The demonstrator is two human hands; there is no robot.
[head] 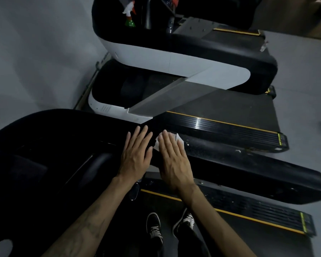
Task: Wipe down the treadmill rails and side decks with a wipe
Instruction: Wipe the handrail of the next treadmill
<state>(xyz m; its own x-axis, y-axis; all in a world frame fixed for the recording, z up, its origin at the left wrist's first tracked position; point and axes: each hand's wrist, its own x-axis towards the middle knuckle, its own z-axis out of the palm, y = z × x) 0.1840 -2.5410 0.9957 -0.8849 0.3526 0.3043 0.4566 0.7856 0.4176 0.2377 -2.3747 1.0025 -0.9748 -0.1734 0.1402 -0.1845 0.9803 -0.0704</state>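
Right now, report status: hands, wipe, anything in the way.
Left hand flat on the black rail, holding nothing. Right hand flat, pressing the white wipe onto the rail. Nothing in the way along the rail.

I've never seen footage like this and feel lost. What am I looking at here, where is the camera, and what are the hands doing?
The camera sits on a person's head, looking down at their own arms and shoes. They stand on a treadmill. Both hands lie flat on its black handrail. The right hand presses a white wipe against the rail; the left hand rests bare beside it, holding nothing. Below runs a side deck with a yellow stripe. A second treadmill stands beyond.
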